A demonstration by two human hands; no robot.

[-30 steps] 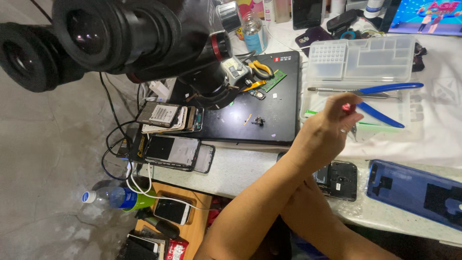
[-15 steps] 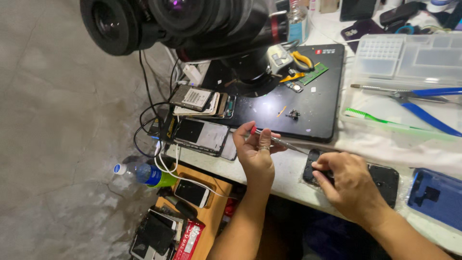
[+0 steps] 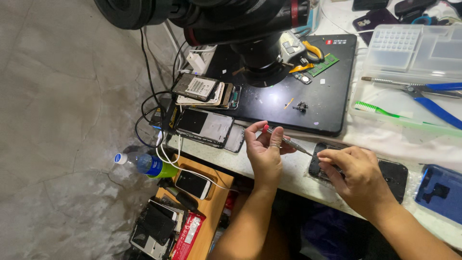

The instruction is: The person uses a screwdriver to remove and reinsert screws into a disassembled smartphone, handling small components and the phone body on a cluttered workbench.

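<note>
Grey, mottled concrete floor fills the left half of my view, and a white cloth-covered bench (image 3: pixel 298 168) runs along the right. Near its front edge lies the opened black phone body (image 3: pixel 392 173), flat and glossy, with a matte inner frame showing. My right hand (image 3: pixel 358 175) rests on it, fingers curled down and pressing its left end. My left hand (image 3: pixel 264 149) is clamped on a slim metal screwdriver (image 3: pixel 291 142), thumb and forefinger pinching the shaft, the tip slanting down to the phone just beside my right fingertips.

Behind the hands sits a black rectangular work mat (image 3: pixel 317 103), smooth, dotted with tiny screws and a green circuit strip. A bulky black microscope head (image 3: pixel 231 19) hangs over its left part. Left of the mat lies a stack of bare phone frames (image 3: pixel 202 91) and a white-backed phone shell (image 3: pixel 204 126), with black and white cables looping off the edge. To the right I see a clear plastic compartment box (image 3: pixel 409 48), blue-handled pliers (image 3: pixel 433 96) and a green toothbrush (image 3: pixel 380 110). A blue phone case (image 3: pixel 440 192) sits at the far right. Below the bench, a clear plastic bottle with a blue cap (image 3: pixel 142 163) lies beside an orange wooden tray (image 3: pixel 216 207) of phones.
</note>
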